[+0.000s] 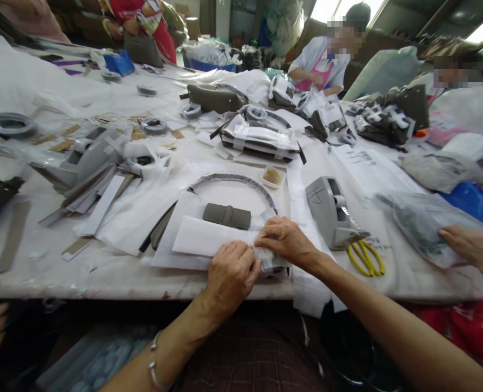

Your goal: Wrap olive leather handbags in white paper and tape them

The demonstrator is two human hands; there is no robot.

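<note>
An olive handbag lies in front of me under white paper sheets (200, 238), its wrapped handle (233, 178) arching away from me. On its middle shows an olive flap or strap piece (227, 215). My left hand (231, 275) rests at the near edge of the paper with its fingers curled together. What they hold, if anything, is hidden. Touching its fingertips from the right, my right hand (286, 239) pinches at the end of the white paper. A pale, crinkled wrapping shows beneath the right fingers. Too little shows to tell what is between them.
To the right stand a grey tape dispenser (327, 212) and yellow-handled scissors (365, 258). A small white dish (273, 177) sits beyond the handle. Another wrapped bag (261, 139) lies farther back. Strips and another dispenser (98, 155) fill the left. A co-worker's hand (470, 247) touches a plastic-wrapped item.
</note>
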